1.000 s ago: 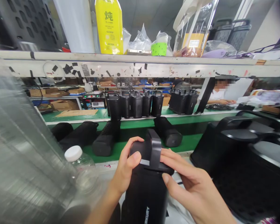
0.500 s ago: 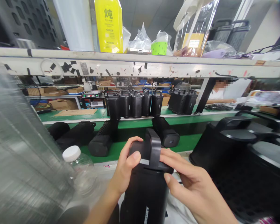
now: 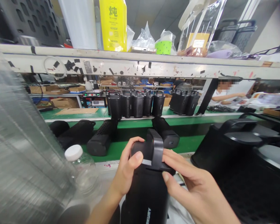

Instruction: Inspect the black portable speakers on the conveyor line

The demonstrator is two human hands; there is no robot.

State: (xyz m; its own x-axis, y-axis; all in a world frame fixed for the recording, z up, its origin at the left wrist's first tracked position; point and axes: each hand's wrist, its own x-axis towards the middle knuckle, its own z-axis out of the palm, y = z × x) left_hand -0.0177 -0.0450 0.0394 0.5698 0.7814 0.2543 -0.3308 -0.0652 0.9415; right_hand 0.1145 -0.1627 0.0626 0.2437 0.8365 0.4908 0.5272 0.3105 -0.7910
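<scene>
From the head view, a tall black speaker (image 3: 146, 189) stands upright just in front of the person. The left hand (image 3: 127, 172) is closed around its top edge, thumb on the rim. The right hand (image 3: 191, 186) pinches the base of the strap handle (image 3: 156, 149) at the top. The handle looks seated on one side; whether it is fully fixed is unclear. More speakers (image 3: 135, 104) line the green table (image 3: 121, 149) beyond; a clear bottle (image 3: 80, 168) stands to the left.

Clear bottle (image 3: 80, 166) crowds left; black units (image 3: 242, 155) block right
</scene>
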